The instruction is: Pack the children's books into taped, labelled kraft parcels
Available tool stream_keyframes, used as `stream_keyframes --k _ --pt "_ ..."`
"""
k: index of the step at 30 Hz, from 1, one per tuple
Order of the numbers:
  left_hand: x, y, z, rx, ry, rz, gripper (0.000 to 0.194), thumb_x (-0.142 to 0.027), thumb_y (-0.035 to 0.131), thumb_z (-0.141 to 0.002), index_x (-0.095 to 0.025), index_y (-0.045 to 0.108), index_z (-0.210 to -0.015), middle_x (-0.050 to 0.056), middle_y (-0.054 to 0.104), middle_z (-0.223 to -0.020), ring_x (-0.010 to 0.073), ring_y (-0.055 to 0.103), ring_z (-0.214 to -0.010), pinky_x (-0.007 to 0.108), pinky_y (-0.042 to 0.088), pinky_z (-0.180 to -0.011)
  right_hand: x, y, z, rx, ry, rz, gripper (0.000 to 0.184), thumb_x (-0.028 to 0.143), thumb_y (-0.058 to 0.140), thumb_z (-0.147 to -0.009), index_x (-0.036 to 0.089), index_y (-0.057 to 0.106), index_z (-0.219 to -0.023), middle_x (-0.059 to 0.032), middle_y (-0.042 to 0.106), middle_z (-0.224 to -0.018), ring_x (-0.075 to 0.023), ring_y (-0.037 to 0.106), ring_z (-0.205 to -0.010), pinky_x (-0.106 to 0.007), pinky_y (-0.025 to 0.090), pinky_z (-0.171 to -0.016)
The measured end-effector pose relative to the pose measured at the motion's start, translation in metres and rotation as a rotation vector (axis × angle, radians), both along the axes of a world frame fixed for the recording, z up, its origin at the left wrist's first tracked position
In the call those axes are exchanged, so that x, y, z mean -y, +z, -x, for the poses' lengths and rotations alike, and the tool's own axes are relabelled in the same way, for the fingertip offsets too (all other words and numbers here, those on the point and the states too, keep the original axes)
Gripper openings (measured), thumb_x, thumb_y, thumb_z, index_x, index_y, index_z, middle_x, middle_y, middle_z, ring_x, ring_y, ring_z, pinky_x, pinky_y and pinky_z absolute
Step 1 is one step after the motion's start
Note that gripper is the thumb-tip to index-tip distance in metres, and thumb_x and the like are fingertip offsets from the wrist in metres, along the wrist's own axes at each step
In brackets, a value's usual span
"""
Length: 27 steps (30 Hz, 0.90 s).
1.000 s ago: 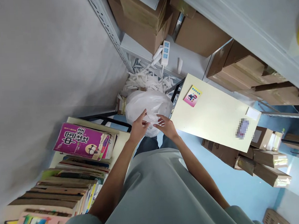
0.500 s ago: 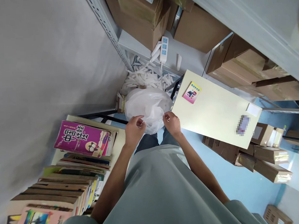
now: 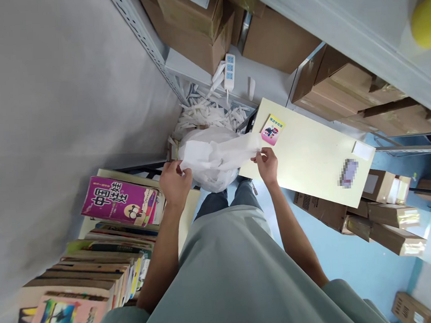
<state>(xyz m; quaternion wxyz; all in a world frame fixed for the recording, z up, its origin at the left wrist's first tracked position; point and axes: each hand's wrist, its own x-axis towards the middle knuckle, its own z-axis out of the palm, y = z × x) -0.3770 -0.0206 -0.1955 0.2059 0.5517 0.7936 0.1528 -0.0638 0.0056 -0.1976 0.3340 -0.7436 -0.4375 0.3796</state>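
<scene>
A white translucent plastic bag (image 3: 215, 178) bulges low in front of my legs, between the two tables. Its thin upper part is stretched sideways into a wide band above the bulge. My left hand (image 3: 175, 186) pinches the band's left end between thumb and fingers, near the books. At the other end, my right hand (image 3: 267, 167) pinches a corner of the film over the near edge of the cream table. What the bag contains cannot be made out.
A cream table (image 3: 310, 151) on the right carries a small booklet (image 3: 273, 128). Stacked books (image 3: 119, 199) fill the left table. Behind the bag lie white paper scraps (image 3: 210, 114), a power strip (image 3: 229, 73) and shelved cardboard boxes (image 3: 281, 40). More cartons (image 3: 321, 211) stand on the floor.
My hands have moved apart, left hand to the left and right hand to the right and slightly up. The bag's film has gone from bunched to stretched between them.
</scene>
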Motion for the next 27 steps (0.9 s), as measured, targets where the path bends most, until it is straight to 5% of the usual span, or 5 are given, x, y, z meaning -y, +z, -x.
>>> stream_keyframes --k 8,12,19,22,27 --pt "-0.008 -0.025 -0.015 -0.029 -0.291 0.165 0.048 -0.015 0.061 -0.082 -0.015 0.069 -0.129 0.019 0.071 -0.111 0.0417 0.067 -0.117 0.052 0.055 -0.104 0.010 0.048 -0.010 -0.053 0.049 -0.122 0.040 0.058 0.074 -0.090 0.023 0.063 -0.107 -0.0033 0.073 -0.097 -0.0183 0.068 -0.084 -0.031 0.059 -0.079" --pt "-0.013 -0.027 -0.037 0.090 -0.334 0.082 0.081 -0.017 0.070 -0.080 -0.011 0.047 -0.157 0.026 0.059 -0.151 0.0467 0.048 -0.150 0.062 0.040 -0.125 0.016 0.078 -0.015 0.015 0.029 -0.131 0.045 0.066 0.072 -0.094 0.023 0.063 -0.083 0.0026 0.060 -0.076 -0.0142 0.053 -0.069 -0.028 0.049 -0.067" --pt "-0.039 0.021 -0.090 0.560 -0.619 -0.046 0.075 -0.034 0.069 -0.099 -0.027 0.039 -0.167 0.009 0.022 -0.183 0.0392 0.015 -0.170 0.059 0.031 -0.134 0.033 0.125 -0.038 -0.038 0.157 -0.207 0.041 0.062 0.068 -0.101 0.025 0.079 -0.089 -0.0014 0.069 -0.082 -0.0179 0.059 -0.077 -0.031 0.048 -0.068" --pt "-0.053 0.041 -0.118 0.600 -0.736 -0.051 0.068 -0.041 0.077 -0.094 -0.027 0.054 -0.156 0.010 0.033 -0.179 0.0384 0.017 -0.170 0.061 0.030 -0.133 0.046 0.139 -0.056 -0.034 0.168 -0.267 0.034 0.059 0.070 -0.101 0.029 0.083 -0.091 -0.0036 0.074 -0.088 -0.0220 0.063 -0.086 -0.036 0.054 -0.075" --pt "-0.073 0.067 -0.164 0.781 -0.797 0.041 0.037 -0.045 0.078 -0.092 -0.023 0.074 -0.121 0.010 0.064 -0.153 0.0313 0.054 -0.150 0.047 0.043 -0.127 0.068 0.149 -0.097 -0.028 -0.030 -0.320 0.031 0.056 0.070 -0.100 0.028 0.083 -0.095 -0.0044 0.076 -0.095 -0.0237 0.068 -0.094 -0.040 0.057 -0.085"
